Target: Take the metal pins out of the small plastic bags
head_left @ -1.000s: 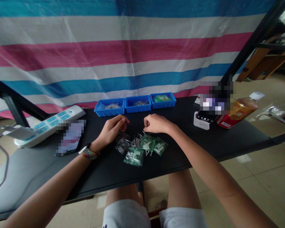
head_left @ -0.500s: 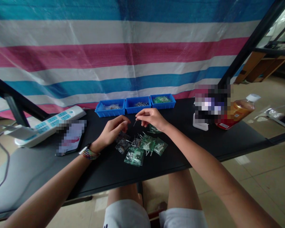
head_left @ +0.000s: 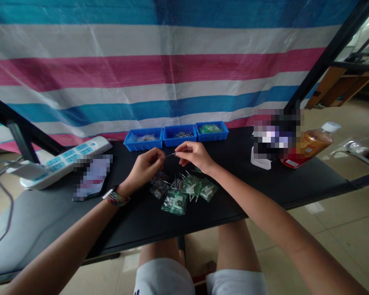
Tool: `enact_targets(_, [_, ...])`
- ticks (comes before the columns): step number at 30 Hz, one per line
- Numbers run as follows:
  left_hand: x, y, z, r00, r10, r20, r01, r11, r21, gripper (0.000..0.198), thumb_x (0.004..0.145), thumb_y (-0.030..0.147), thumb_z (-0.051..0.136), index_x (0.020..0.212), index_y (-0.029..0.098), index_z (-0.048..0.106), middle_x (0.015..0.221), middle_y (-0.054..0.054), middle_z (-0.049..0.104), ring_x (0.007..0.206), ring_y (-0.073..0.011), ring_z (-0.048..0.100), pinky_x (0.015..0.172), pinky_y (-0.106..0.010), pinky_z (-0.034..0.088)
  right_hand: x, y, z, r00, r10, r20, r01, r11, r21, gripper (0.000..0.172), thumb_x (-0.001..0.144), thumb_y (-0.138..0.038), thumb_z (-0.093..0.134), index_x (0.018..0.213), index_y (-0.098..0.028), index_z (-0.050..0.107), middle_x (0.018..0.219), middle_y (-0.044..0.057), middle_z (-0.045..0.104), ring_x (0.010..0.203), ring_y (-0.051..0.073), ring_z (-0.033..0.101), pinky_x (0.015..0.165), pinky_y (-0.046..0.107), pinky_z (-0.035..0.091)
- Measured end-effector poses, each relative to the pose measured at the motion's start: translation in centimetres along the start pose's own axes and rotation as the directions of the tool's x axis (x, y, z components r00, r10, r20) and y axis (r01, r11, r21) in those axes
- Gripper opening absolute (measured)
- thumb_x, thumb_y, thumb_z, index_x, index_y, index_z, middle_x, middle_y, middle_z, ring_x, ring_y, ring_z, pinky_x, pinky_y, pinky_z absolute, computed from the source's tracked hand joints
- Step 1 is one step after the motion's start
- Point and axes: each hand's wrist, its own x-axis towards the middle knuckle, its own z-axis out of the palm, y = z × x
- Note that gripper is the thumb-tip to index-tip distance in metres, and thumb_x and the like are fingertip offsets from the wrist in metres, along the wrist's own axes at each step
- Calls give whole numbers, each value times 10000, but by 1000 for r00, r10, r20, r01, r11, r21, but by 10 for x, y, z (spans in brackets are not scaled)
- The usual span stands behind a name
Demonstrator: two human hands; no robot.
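Observation:
My right hand (head_left: 193, 155) is raised a little above the black table (head_left: 264, 184) and pinches a thin metal pin (head_left: 171, 154) by one end. My left hand (head_left: 146, 167) is closed in a pinch right at the pin's other tip; whether it grips the pin or something tiny of its own is unclear. Below both hands lies a heap of small green plastic bags (head_left: 184, 192) with loose pins and clear bags (head_left: 158, 185) among them. Three blue trays (head_left: 176, 135) stand in a row behind the hands.
A white power strip (head_left: 61, 162) lies at the left with a blurred flat object (head_left: 90, 177) beside it. At the right stand a white holder (head_left: 260, 158) and a lying bottle of amber liquid (head_left: 313, 142). A striped tarp hangs behind the table.
My right hand rose from the bag heap with a pin and carried it left until its tip met my left fingertips. My left hand stayed nearly in place.

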Motion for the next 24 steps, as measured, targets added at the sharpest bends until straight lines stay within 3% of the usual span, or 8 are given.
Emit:
enact_targets(5, [1, -1, 2, 999, -32, -35, 33, 999, 38, 317, 953, 471, 619, 776, 209, 603, 613, 11, 600, 554, -142, 531, 534, -245, 391, -5, -3, 3, 997, -70, 26, 70, 997, -33, 357, 734, -460, 895, 882, -196, 707, 805, -10, 703, 593, 112, 668, 521, 227, 570])
enact_targets(9, [2, -1, -1, 998, -21, -54, 22, 1000, 22, 359, 971, 463, 600, 719, 208, 593, 605, -8, 598, 559, -147, 535, 552, -260, 408, -8, -3, 5, 993, -110, 31, 112, 989, -96, 377, 785, -525, 869, 859, -193, 705, 764, -11, 684, 560, 105, 630, 521, 231, 551])
enact_targets(13, [2, 0, -4, 999, 11, -50, -14, 998, -60, 350, 977, 494, 623, 779, 205, 622, 644, -18, 623, 625, -173, 596, 627, -286, 472, -7, 2, 4, 988, -154, 2, 153, 977, -148, 437, 833, -611, 821, 832, -192, 697, 744, -4, 690, 541, 104, 617, 512, 227, 525])
enact_targets(18, [0, 1, -1, 1000, 5, -15, -7, 991, -136, 343, 930, 526, 737, 905, 195, 649, 680, 8, 603, 615, -160, 576, 591, -271, 450, -6, 7, 2, 989, -146, -31, 138, 974, -179, 489, 863, -670, 776, 847, -187, 704, 766, 16, 724, 544, 101, 618, 524, 221, 522])
enact_targets(24, [0, -3, -2, 1000, 23, -16, -23, 998, -51, 318, 985, 493, 644, 872, 196, 635, 687, 2, 625, 637, -159, 597, 618, -261, 464, -6, 5, 4, 988, -155, -5, 154, 983, -103, 465, 853, -638, 797, 834, -184, 698, 753, 7, 718, 532, 96, 622, 505, 213, 525])
